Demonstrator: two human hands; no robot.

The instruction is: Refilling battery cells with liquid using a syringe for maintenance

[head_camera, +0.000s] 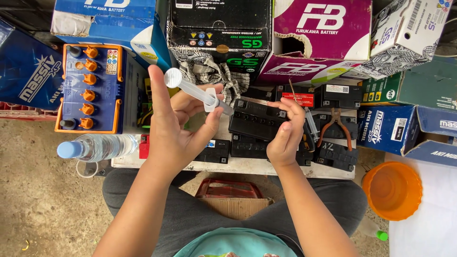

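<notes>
I have my left hand (178, 126) wrapped round a clear plastic syringe with a white plunger (197, 93), thumb and forefinger pinching the barrel near its flange, the plunger drawn well out and pointing up and away to that hand's outer side, the tip slanting down toward the small black rectangular battery (257, 116) just past my fingers. My right hand (285, 131) rests on that battery's top, fingers curled and pinching at its near corner; I cannot tell whether it grips anything small there. To do this well I judge I should keep the right hand pressing the case so it cannot shift on the white bench (238, 166), steady the left wrist, and press the plunger slowly so nothing spills across the lid. Beyond the right hand lie orange-handled pliers (335, 126) on further black batteries. Outward of the left hand sits a clear water bottle with a blue cap (97, 147), and farther off a blue battery with orange caps (90, 88).
</notes>
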